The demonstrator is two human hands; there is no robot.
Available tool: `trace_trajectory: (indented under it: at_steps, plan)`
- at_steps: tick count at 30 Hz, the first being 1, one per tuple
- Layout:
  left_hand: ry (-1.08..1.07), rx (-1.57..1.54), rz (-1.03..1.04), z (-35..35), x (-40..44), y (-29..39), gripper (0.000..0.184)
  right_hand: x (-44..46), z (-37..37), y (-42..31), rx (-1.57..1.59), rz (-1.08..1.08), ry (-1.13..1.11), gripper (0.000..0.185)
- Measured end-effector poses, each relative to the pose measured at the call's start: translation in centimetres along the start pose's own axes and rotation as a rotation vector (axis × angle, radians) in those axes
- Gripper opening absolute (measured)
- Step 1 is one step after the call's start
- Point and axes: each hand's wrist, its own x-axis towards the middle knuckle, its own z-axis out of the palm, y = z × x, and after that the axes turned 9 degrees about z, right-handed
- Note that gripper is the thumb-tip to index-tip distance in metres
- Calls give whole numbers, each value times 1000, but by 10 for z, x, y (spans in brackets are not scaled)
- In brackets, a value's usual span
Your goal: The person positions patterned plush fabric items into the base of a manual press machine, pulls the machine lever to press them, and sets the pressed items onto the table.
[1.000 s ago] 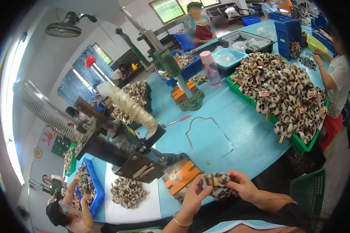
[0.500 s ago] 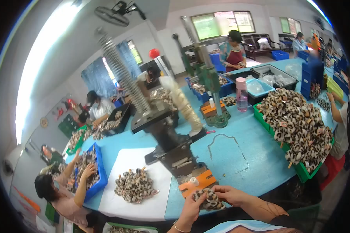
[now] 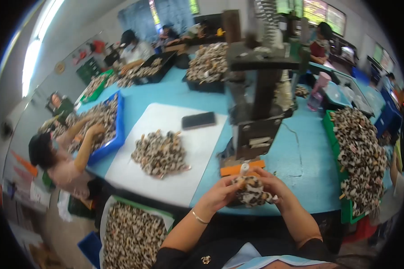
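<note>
- Spotted plush piece (image 3: 251,192), one: furry, cream with dark markings and tan parts; held between two hands at the near edge of the bench (image 3: 318,184), just in front of the orange plate.
- Left hand (image 3: 223,192), bare: fingers narrow, closed on the left side of the plush piece; a pale bangle (image 3: 199,217) circles the wrist.
- Right hand (image 3: 274,184), bare: fingers drawn in, gripping the right side of the same piece.
- Orange plate (image 3: 231,171), one: at the base of the press, partly covered by the hands.
- White peg (image 3: 244,167), one: upright at the plate, just beyond the piece.
- Press (image 3: 260,96), one: dark metal, coil spring on top, standing over the plate.
- Heap of similar plush pieces (image 3: 160,154), one: on a white sheet (image 3: 155,114), left of the press.
- Phone (image 3: 198,120), one: dark, lying flat on the sheet behind the heap.
- Blue tray (image 3: 120,120), one: filled with pieces; a co-worker (image 3: 69,172) has both arms over it.
- Green tray (image 3: 347,208), one: heaped with pieces, bench's right side.
- Pink bottle (image 3: 317,95), one: behind the press, to the right.
</note>
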Motion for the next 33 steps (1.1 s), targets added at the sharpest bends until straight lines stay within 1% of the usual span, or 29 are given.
trace_trajectory:
  at_steps: [1,2,3,4,6,8,10,11,14,15,16,18,19,20,21,22,23,24,25,27,30,31,33]
  plan:
    - [41,-3,-38,4,4,8,37,6,-2,-3,-11,-42,-28,22]
    - [64,48,11,6,7,14,37,16,-6,-12,-34,-97,-53,24]
    - [63,96,61,8,12,16,37,31,-23,-11,-106,-141,-24,24]
    - [73,95,64,8,17,17,36,41,-42,-7,-168,-196,25,24]
    - [101,132,40,-2,18,16,34,45,-39,-5,-397,-347,90,23]
    - [184,277,76,-7,22,10,32,52,-41,1,-604,-546,184,20]
    - [215,390,122,-14,25,5,29,52,-43,-1,-751,-649,279,18]
    - [223,400,95,-16,26,6,28,54,-44,-1,-834,-674,301,18]
    - [273,400,39,-12,28,17,23,52,-33,-12,-899,-669,375,21]
    - [272,390,17,-10,30,22,22,55,-36,-15,-844,-589,343,21]
    - [272,379,-1,-7,32,25,20,53,-35,-20,-842,-565,333,20]
    - [311,442,-8,-9,37,24,29,49,-32,-29,-839,-491,282,17]
    - [335,410,23,-2,39,24,34,64,-48,-28,-950,-635,311,15]
    - [301,433,-4,-3,41,26,35,81,-64,-21,-1044,-768,320,12]
    - [318,483,15,2,40,30,31,75,-59,-23,-1007,-512,337,15]
    - [292,548,-51,-14,41,29,24,65,-46,-38,-999,-254,358,20]
    - [263,572,-82,-24,42,30,16,54,-25,-51,-916,-163,347,26]
    - [283,521,-54,-1,43,39,12,52,-17,-52,-890,-123,354,29]
    - [271,499,-106,-9,43,38,11,50,-9,-53,-865,-84,361,32]
    - [268,478,-92,-15,43,33,11,50,-11,-49,-904,-152,409,34]
    - [271,412,-91,-16,42,30,13,53,-17,-55,-1134,-182,348,32]
    - [276,370,-82,-16,41,27,14,53,-15,-57,-1031,-98,323,33]
    - [262,336,-73,-20,46,27,15,56,-17,-60,-1007,-35,369,33]
